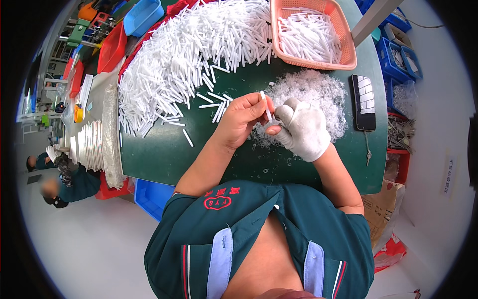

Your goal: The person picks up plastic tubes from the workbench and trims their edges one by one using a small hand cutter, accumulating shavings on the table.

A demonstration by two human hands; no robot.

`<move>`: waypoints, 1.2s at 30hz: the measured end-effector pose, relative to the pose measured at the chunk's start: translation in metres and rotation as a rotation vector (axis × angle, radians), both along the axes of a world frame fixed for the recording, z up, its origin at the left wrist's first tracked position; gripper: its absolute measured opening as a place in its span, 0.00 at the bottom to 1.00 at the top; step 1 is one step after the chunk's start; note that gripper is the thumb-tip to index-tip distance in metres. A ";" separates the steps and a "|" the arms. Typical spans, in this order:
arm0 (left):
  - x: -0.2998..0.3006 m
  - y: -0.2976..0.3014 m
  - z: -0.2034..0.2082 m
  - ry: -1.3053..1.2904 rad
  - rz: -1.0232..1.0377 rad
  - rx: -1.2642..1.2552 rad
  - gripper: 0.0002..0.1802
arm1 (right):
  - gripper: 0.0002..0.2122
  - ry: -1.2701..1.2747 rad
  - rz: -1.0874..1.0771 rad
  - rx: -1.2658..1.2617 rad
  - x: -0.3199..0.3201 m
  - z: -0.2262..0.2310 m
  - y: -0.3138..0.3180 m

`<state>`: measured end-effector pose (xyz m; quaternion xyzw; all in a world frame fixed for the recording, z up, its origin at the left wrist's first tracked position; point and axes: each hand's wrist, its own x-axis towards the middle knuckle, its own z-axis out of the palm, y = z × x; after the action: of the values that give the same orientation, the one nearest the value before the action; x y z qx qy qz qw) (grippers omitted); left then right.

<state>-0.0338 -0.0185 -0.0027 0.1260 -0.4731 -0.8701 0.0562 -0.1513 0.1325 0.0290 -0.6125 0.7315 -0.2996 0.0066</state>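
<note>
Head cam's got you working with both hands out over the green surface [154,162], pretty much in the middle of the shot. Your left hand [243,118] is bare, and its thumb and fingers are clamped on one white stick [268,112], which you're holding up at a slight tilt between your two hands. Your right hand [304,125] wears a white glove with the bare thumb tip poking out. Those fingers are curled in right beside the stick's lower part, but honestly I can't tell if they're pinching it or just close.

Up and to the left of your hands you've got a massive heap of white sticks [191,47], with a few loose ones scattered along the near edge. A salmon-coloured basket [311,65] sits at the far side with more sticks inside. Just beyond your glove, and partly under it, there's a fluffy mound of clear scraps [328,94]. Over to your right lies a black phone [364,102] with a key [369,157] trailing off it. Way off to your left, a co-worker [79,185] in green is near a stack of pale sheets [89,144].
</note>
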 end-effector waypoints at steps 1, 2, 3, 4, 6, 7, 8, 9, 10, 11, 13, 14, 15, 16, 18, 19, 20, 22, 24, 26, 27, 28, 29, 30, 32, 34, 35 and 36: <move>0.000 -0.001 0.001 0.005 -0.021 -0.022 0.13 | 0.16 0.000 0.006 0.004 0.000 -0.001 0.000; 0.001 -0.001 0.001 0.004 -0.021 -0.023 0.13 | 0.15 -0.001 0.012 0.008 0.000 -0.001 0.000; 0.001 -0.002 0.002 0.005 -0.027 -0.045 0.13 | 0.15 -0.002 0.013 0.007 0.001 0.000 0.001; 0.001 -0.002 0.002 0.005 -0.033 -0.068 0.13 | 0.14 -0.041 0.013 0.021 0.003 0.001 0.001; 0.002 -0.002 0.004 0.006 -0.040 -0.109 0.12 | 0.14 -0.080 0.015 0.035 0.005 0.002 0.001; 0.002 -0.002 0.004 0.007 -0.046 -0.149 0.11 | 0.14 -0.117 0.019 0.048 0.006 0.002 0.001; 0.001 -0.003 0.007 0.006 -0.046 -0.148 0.11 | 0.14 -0.154 0.023 0.061 0.006 0.001 0.001; 0.001 -0.003 0.010 0.011 -0.065 -0.209 0.10 | 0.14 -0.156 0.024 0.062 0.005 0.001 0.000; 0.001 -0.004 0.013 0.018 -0.085 -0.271 0.09 | 0.13 -0.140 0.025 0.085 0.004 0.001 0.001; 0.001 -0.005 0.014 0.017 -0.085 -0.272 0.09 | 0.13 -0.124 0.027 0.108 0.004 0.001 0.001; 0.000 -0.008 0.016 0.032 -0.088 -0.342 0.09 | 0.12 -0.131 0.046 0.118 0.005 0.000 0.001; -0.001 -0.009 0.015 0.032 -0.086 -0.344 0.09 | 0.13 -0.138 0.065 0.129 0.006 -0.001 0.000; -0.001 -0.009 0.014 0.028 -0.038 -0.316 0.09 | 0.13 -0.137 0.066 0.127 0.006 0.001 0.001; -0.001 -0.011 0.012 0.024 0.013 -0.290 0.10 | 0.13 -0.157 0.112 0.160 0.006 0.002 0.001; -0.001 -0.015 0.006 0.024 0.029 -0.260 0.11 | 0.15 -0.236 0.184 0.229 0.007 0.003 0.004; -0.001 -0.017 0.004 0.023 0.040 -0.224 0.11 | 0.15 -0.235 0.185 0.227 0.007 0.003 0.005; -0.001 -0.016 0.005 0.022 0.043 -0.205 0.12 | 0.15 -0.241 0.201 0.301 0.006 0.002 0.006; -0.002 -0.017 0.004 0.017 0.044 -0.179 0.12 | 0.15 -0.246 0.215 0.374 0.006 0.002 0.006; -0.002 -0.017 0.004 0.010 0.043 -0.151 0.13 | 0.14 -0.334 0.003 0.247 0.005 0.001 0.003; -0.002 -0.017 0.004 -0.019 0.044 -0.098 0.13 | 0.13 -0.363 -0.038 0.229 0.004 0.002 0.003; -0.002 -0.016 0.004 -0.020 0.044 -0.098 0.13 | 0.13 -0.391 -0.079 0.211 0.003 0.001 0.003; -0.003 -0.016 0.004 -0.025 0.040 -0.097 0.13 | 0.13 -0.391 -0.080 0.211 0.003 0.001 0.002; -0.003 -0.016 0.003 -0.031 0.037 -0.097 0.13 | 0.12 -0.383 -0.091 0.183 0.004 -0.001 0.001; -0.004 -0.016 0.002 -0.030 0.036 -0.097 0.13 | 0.12 -0.374 -0.101 0.155 0.005 -0.002 0.000; -0.004 -0.016 0.002 -0.015 0.026 -0.119 0.12 | 0.12 -0.342 -0.096 0.133 0.006 -0.002 0.000; -0.005 -0.014 0.001 -0.016 0.021 -0.131 0.12 | 0.12 -0.305 -0.090 0.106 0.007 -0.002 -0.002; -0.005 -0.013 0.000 -0.019 0.016 -0.142 0.11 | 0.12 -0.261 -0.084 0.108 0.008 -0.002 -0.002; -0.003 -0.011 -0.002 -0.027 0.025 -0.136 0.11 | 0.12 -0.217 -0.078 0.110 0.008 -0.002 -0.002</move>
<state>-0.0371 -0.0297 -0.0047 0.1394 -0.5302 -0.8335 0.0688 -0.1434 0.1301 0.0269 -0.5461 0.7652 -0.3235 0.1075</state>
